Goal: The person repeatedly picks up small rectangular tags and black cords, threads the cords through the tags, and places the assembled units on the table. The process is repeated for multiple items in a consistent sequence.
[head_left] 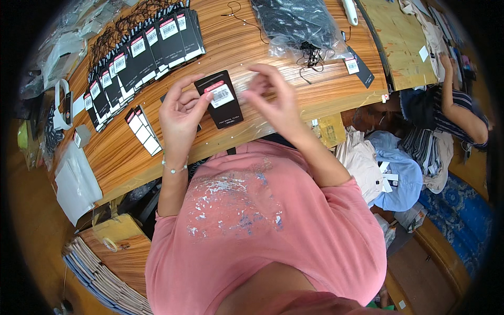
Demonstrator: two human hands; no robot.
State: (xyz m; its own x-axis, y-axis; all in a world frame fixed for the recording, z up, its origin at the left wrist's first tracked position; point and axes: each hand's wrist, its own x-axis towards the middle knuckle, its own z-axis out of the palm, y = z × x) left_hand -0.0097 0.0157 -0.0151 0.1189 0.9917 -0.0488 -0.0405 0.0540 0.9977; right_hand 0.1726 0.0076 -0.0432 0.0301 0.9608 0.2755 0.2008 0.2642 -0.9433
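My left hand is closed on a black hang tag, its thumb pressed against a white barcode sticker with a red top. Dark edges of another card show behind that hand, mostly hidden. Just right of the tag, my right hand is raised with thumb and index finger apart. Its fingertips are slightly blurred, and nothing shows between them. Beyond the left hand lies a fanned row of black hang tags with stickers and black strings. Near the table's front edge is a strip of white labels.
A clear plastic bag of black strings lies at the far side, beside a loose black tag. A white handheld device is behind it. Folded garments are piled at right, near another person's arm. Stacked clothes sit lower left.
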